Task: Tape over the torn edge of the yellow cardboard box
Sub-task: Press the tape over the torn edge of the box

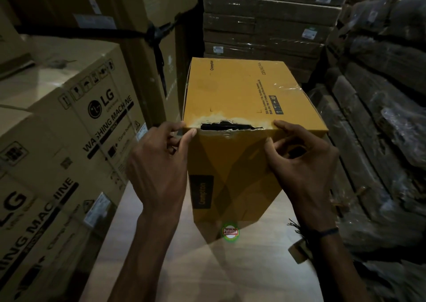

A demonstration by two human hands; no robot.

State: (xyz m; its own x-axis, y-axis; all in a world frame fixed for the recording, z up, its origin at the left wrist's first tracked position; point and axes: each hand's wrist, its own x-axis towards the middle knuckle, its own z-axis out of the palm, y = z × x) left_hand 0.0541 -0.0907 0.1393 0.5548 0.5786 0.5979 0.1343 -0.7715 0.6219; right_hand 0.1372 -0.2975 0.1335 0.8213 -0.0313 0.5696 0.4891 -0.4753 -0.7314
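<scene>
The yellow cardboard box [232, 89] stands upright on the pale floor [175, 267] in front of me. Its torn edge [228, 126] is a dark, ragged gap along the near top edge. My left hand [159, 163] pinches thumb and forefinger at the near left corner, just left of the tear. My right hand [299, 161] sits right of the tear, thumb on the top face and fingers curled against the front face. I cannot tell whether a strip of tape runs between my hands. Shiny clear tape [288, 87] covers part of the box's right top edge.
LG washing machine cartons [69, 140] are stacked close on the left. Taller strapped cartons [143, 36] and wrapped flat boxes [265, 24] stand behind. Dark wrapped bundles [380, 105] fill the right. A round Patelsa label [230, 231] shows below the box. A brown cardboard piece [299, 252] hangs by my right wrist.
</scene>
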